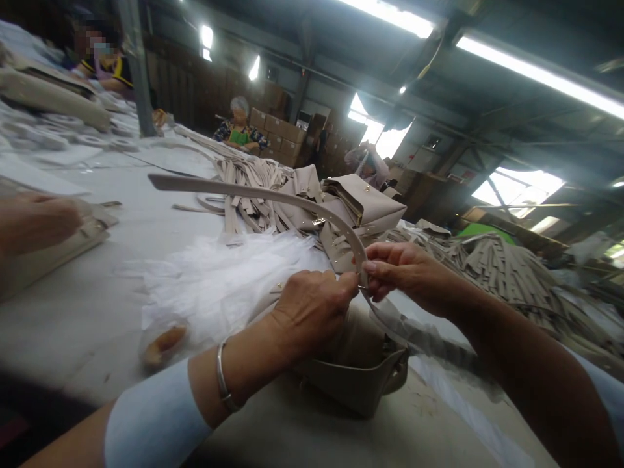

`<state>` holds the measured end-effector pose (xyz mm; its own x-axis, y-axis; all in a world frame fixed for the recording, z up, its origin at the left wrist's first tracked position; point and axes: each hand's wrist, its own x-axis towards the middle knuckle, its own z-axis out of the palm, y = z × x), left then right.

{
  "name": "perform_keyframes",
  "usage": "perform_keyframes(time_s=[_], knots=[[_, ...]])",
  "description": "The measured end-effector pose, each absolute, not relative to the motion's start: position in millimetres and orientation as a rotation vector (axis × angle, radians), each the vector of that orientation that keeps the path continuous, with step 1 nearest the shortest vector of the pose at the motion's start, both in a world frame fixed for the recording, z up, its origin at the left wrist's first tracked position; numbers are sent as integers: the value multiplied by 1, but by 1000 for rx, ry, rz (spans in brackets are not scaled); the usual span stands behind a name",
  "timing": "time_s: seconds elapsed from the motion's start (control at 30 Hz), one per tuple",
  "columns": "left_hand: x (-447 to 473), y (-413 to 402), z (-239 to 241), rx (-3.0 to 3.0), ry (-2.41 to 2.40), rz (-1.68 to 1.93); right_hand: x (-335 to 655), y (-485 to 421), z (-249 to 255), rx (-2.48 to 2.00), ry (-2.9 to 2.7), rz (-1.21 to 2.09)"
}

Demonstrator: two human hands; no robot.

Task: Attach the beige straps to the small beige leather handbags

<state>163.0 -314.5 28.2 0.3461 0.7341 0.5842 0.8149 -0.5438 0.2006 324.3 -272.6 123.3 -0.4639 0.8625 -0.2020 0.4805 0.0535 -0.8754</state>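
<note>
In the head view, the left hand (312, 312) and the right hand (407, 276) meet above a beige handbag (355, 377) that stands on the worktop (73, 312), close to the person. Both hands pinch the same beige strap (253, 192): the left hand has its fingertips pressed together on it, and the right hand closes thumb and fingers on it just beside. From the pinch, the strap goes up in a long arc to the left, and its free end hangs over the worktop. It has a row of small holes near the hands. A silver bangle (223, 380) sits on the left wrist, above a pale blue sleeve cover (156, 422).

Behind the hands lies crumpled white wrapping (219, 286), then another beige bag (363, 208) and a heap of loose straps (244, 188). At the left edge, another person's hand (34, 221) rests on a flat beige piece. Cardboard boxes (283, 133) are stacked far behind, where other people sit. No brand, label or writing can be read anywhere; the far signs are too small.
</note>
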Motion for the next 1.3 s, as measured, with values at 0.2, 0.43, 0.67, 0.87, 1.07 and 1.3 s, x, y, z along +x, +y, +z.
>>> perform_keyframes(time_s=[0.2, 0.43, 0.67, 0.87, 1.07, 1.3], knots=[[163, -318, 33, -2541, -1405, -935, 332, -274, 119, -1306, -1923, 1477], [161, -316, 34, -2620, -1326, -895, 332, -276, 113, -1343, -1838, 1459], [160, -314, 33, -2649, -1295, -865, 329, -275, 108, -1381, -1877, 1347], [160, -311, 28, -2654, -1311, -898, 334, -273, 99, -1336, -1831, 1383], [159, -310, 27, -2752, -1314, -970, 338, -275, 92, -1272, -1763, 1409], [158, -311, 33, -2700, -1267, -780, 335, -275, 94, -1268, -1733, 1327]])
